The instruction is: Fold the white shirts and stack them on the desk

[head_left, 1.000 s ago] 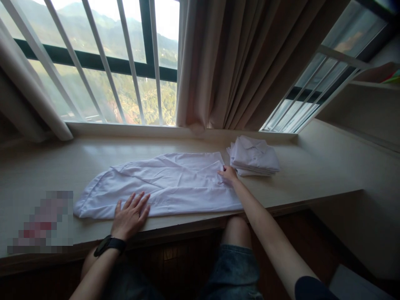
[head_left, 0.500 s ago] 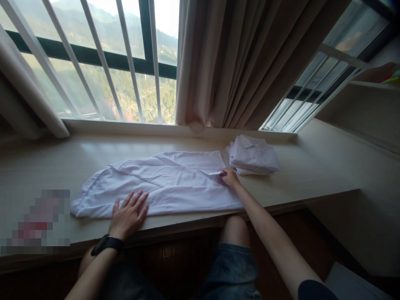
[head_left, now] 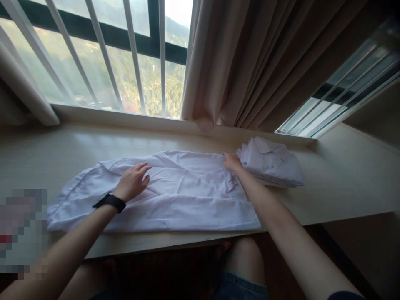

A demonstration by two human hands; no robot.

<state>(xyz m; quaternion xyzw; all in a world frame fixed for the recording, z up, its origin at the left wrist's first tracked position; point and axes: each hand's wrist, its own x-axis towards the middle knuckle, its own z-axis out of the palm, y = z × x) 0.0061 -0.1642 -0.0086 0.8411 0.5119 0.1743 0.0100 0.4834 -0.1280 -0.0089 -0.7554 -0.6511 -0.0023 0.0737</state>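
Observation:
A white shirt (head_left: 190, 181) lies spread lengthwise along the pale ledge, with soft wrinkles and a long crease running across it. Over its left half is my left hand (head_left: 133, 181), fingers stretched and slightly apart; whether it touches the cloth is hard to tell. My right hand (head_left: 231, 161) has its fingers closed on the shirt's far right corner. Just right of that hand sits a stack of folded white shirts (head_left: 270, 160), the top one showing its collar and a button.
The pale ledge (head_left: 125, 141) runs below a barred window (head_left: 137, 79). A beige curtain (head_left: 231, 66) hangs behind the shirts. A blurred-out patch (head_left: 23, 229) covers something at the left. My knee (head_left: 246, 260) is below the front edge.
My right hand has moved from the cloth's middle to its far corner. My left hand has left the near edge and shifted farther in. The view has tilted down and closer.

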